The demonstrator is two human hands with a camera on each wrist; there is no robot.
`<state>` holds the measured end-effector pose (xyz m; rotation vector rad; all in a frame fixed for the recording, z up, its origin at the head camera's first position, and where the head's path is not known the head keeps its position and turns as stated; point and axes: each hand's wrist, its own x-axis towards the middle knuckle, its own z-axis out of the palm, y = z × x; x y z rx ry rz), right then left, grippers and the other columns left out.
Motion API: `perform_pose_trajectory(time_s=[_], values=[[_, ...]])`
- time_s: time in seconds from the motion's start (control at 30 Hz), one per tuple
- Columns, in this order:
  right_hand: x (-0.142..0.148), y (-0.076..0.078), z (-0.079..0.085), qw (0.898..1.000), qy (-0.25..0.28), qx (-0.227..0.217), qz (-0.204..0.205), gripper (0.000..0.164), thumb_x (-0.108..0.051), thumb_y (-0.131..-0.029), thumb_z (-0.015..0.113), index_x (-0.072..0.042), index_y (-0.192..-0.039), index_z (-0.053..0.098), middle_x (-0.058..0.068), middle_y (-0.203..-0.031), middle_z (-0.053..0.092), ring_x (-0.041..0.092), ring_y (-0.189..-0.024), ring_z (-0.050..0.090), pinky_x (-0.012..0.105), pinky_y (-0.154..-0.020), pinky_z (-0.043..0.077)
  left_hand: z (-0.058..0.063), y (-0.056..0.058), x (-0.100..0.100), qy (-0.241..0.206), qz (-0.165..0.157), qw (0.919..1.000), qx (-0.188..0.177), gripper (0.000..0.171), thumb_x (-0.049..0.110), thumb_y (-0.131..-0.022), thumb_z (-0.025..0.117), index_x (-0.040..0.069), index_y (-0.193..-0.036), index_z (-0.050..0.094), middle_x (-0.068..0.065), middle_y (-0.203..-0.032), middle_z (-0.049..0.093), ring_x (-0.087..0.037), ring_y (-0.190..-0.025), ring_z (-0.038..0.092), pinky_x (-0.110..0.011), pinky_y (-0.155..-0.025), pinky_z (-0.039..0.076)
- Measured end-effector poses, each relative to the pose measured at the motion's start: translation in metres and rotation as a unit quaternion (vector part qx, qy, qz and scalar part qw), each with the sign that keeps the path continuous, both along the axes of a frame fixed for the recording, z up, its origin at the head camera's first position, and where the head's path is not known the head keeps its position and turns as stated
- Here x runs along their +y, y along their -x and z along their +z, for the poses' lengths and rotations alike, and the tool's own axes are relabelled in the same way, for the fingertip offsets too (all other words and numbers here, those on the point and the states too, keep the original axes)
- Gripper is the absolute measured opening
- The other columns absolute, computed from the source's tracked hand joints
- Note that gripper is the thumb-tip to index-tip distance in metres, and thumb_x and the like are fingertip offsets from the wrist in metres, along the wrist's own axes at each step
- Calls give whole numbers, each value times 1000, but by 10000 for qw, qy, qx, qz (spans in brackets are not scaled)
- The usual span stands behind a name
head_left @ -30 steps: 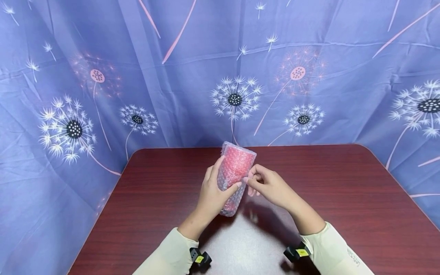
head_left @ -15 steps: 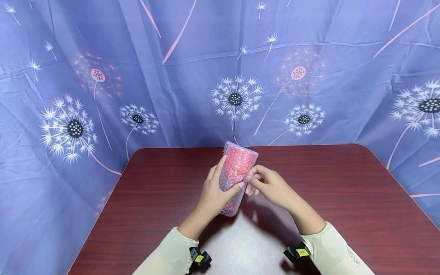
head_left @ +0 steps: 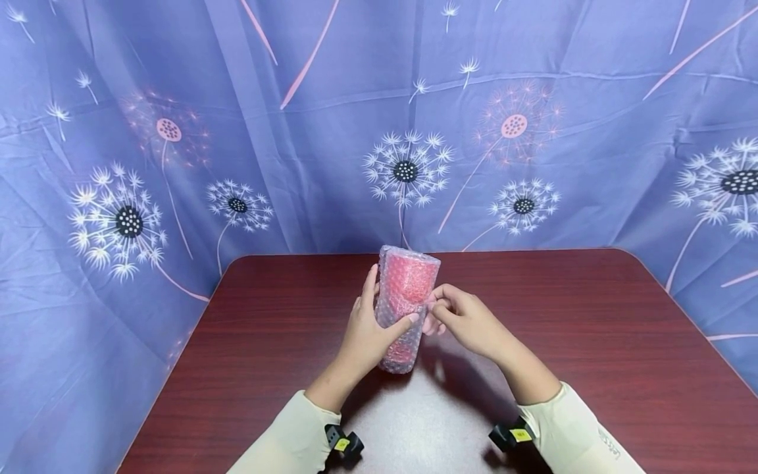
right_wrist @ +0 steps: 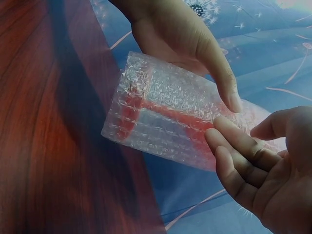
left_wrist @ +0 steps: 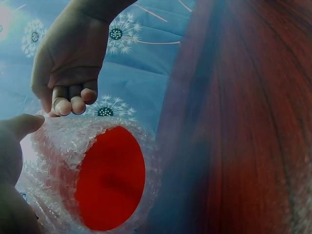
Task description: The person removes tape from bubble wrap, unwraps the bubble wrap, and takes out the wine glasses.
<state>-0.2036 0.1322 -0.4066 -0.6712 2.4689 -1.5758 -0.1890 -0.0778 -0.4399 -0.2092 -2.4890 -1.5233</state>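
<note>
1 bubble-wrapped package point(head_left: 410, 280), red within, stands tilted between 2 bare hands over the middle of the table point(head_left: 533, 309); whether its lower end touches the tabletop cannot be told. The left hand point(head_left: 368, 326) grips it from the side, thumb laid across the near face and fingers on the opposite side. The right hand point(head_left: 470, 322) sits at the right edge of the bubble wrap point(right_wrist: 180, 92), its fingers bent and its thumb near the forefinger; whether anything is pinched there cannot be told. In the left wrist view, a red round end point(left_wrist: 114, 180) shows, ringed by wrap. A patterned cloth point(head_left: 331, 164) hangs behind the table.

The step in hand is judged to be work at the edge of the wrap, with the left hand as support and the right as the working hand. The wrap encloses the package's sides. The next move seemingly calls for a firm left grip and a sure right-hand hold on a loose edge, if 1 exists; no free flap is discernible.
</note>
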Motion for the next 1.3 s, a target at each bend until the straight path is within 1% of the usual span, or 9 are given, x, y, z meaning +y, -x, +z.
perform_pose_trajectory(time_s=[0.1,0.27,0.5,0.63,0.87,0.97,1.13,1.2,1.3], values=[[0,0,0,10000,13,1,46,15,-12,-105,48,-2,-107,59,9,-82,72,15,-71,67,30,-66,58,1,-1,0,-34,90,9998,-149,114,51,-75,85,36,-162,12,-7,-150,52,-31,-133,52,-54,-107,45],[1,-1,1,9999,93,-8,132,16,-12,-106,47,0,-108,58,11,-83,72,16,-73,68,29,-68,58,1,-1,0,-16,-2,9999,-144,109,56,-75,83,29,-161,23,-6,-150,49,-28,-132,53,-52,-108,45],[1,-1,1,9998,181,-56,115,16,-10,-106,46,2,-109,57,15,-84,71,23,-76,69,29,-70,58,-3,1,-1,-100,-247,9996,-99,103,53,-78,82,41,-159,20,-4,-155,45,-24,-132,54,-49,-108,46],[1,-2,2,9996,228,-146,121,17,-10,-106,45,2,-109,56,17,-85,71,31,-77,70,29,-70,58,-2,1,-2,-144,-276,9995,-55,102,49,-79,83,41,-159,21,-5,-149,52,-24,-127,58,-48,-105,48],[0,-1,2,9987,323,-335,184,18,-9,-107,41,3,-115,52,21,-91,71,40,-79,71,31,-70,59,-1,2,-1,-220,-32,9997,55,103,47,-77,85,32,-159,25,-6,-140,55,-22,-123,58,-47,-102,49],[0,0,1,9984,293,-438,194,18,-11,-108,41,3,-117,49,25,-96,72,41,-83,72,36,-72,61,-1,2,-1,-196,138,9997,106,101,45,-76,85,30,-158,28,-6,-139,55,-24,-122,58,-48,-101,49],[1,0,0,9985,167,-503,100,18,-12,-108,44,4,-115,49,28,-102,72,31,-82,74,39,-72,61,-1,2,0,-133,296,9994,133,97,44,-77,85,31,-156,31,-5,-141,54,-24,-124,57,-48,-102,48],[1,0,0,9989,132,-452,60,18,-13,-108,45,3,-114,50,25,-101,73,30,-81,74,39,-72,61,-1,2,0,-130,319,9993,129,97,44,-77,85,31,-156,31,-4,-142,53,-24,-125,57,-48,-102,48],[1,-1,1,9997,-28,-221,-78,14,-16,-107,48,-4,-111,54,17,-87,72,32,-77,72,36,-69,60,-1,2,0,-141,342,9992,126,96,44,-77,85,31,-156,32,-4,-143,53,-24,-125,56,-48,-102,48]])
